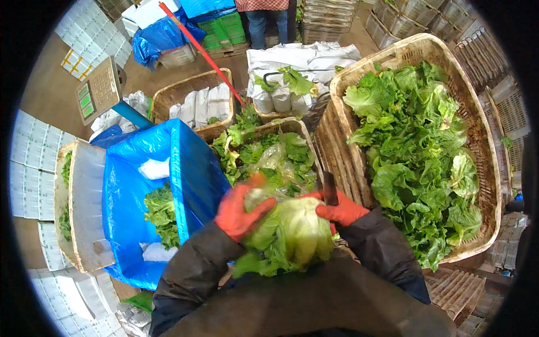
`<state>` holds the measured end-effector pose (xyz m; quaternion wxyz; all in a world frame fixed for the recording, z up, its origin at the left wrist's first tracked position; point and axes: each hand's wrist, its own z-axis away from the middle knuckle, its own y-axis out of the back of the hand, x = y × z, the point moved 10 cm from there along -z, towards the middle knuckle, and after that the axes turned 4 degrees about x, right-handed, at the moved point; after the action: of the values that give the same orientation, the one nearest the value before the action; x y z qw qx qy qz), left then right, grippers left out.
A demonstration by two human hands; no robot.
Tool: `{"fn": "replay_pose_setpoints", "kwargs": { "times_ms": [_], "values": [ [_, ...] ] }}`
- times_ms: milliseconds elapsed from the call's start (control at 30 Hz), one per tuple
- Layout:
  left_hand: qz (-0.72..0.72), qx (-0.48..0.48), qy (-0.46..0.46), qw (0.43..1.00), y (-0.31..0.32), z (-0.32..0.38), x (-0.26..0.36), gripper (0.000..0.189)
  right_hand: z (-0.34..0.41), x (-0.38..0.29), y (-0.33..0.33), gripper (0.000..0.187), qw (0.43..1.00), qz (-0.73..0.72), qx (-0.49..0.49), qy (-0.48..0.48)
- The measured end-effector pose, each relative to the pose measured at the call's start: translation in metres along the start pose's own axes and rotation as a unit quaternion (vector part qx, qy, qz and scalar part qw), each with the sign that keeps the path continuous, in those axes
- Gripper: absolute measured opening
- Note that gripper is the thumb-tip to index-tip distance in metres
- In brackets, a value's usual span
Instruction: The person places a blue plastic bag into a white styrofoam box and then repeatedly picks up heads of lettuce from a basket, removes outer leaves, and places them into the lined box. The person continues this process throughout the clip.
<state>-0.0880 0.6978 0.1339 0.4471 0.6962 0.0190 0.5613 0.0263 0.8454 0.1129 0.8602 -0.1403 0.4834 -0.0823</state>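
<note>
A head of leafy lettuce (294,236) is between my gloved hands, close in front of my body. My left hand (243,210), in an orange-red glove and blurred, lies against its left side with the fingers spread. My right hand (343,208), in the same kind of glove, holds a knife with a dark blade (330,187) pointing up, and its thumb and fingers touch the lettuce's right side. Just beyond the hands stands a plastic crate (309,135) with loose leaves and clear plastic film. A large crate (484,126) on the right is heaped with green lettuce.
On the left, a box lined with blue plastic (202,177) holds lettuce and white packs. A digital scale (99,90), a slanting red pole (202,50) and crates of white bags (202,107) stand beyond. A person (267,21) stands at the back. Stacked crates (341,156) rise beside the large crate.
</note>
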Motion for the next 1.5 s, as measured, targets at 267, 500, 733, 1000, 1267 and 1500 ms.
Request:
{"fn": "replay_pose_setpoints", "kwargs": {
  "times_ms": [267,500,733,1000,1267,1500],
  "values": [
    [0.297,-0.372,0.067,0.877,-0.066,0.045,0.002,0.054,-0.003,0.07,0.033,0.068,0.994,-0.099,0.016,0.052],
    [0.543,-0.313,0.089,0.774,-0.115,0.057,-0.013,0.088,0.013,0.075,0.049,0.04,0.962,-0.071,0.255,-0.062],
    [0.579,-0.4,0.131,0.698,-0.124,0.094,-0.068,0.103,0.014,-0.094,0.044,0.056,0.88,0.354,0.262,0.18],
    [0.406,0.125,-0.098,0.9,0.26,0.089,-0.148,0.065,-0.075,0.026,-0.018,0.041,0.955,0.147,0.256,-0.041],
    [-0.294,0.069,-0.017,0.953,0.142,0.001,-0.395,0.076,-0.074,0.141,-0.094,0.046,0.974,0.044,0.115,-0.188],
    [-0.197,0.048,0.094,0.975,0.148,-0.001,-0.487,0.054,-0.015,0.001,-0.047,0.067,0.988,0.101,0.076,-0.092]
  ]
}}
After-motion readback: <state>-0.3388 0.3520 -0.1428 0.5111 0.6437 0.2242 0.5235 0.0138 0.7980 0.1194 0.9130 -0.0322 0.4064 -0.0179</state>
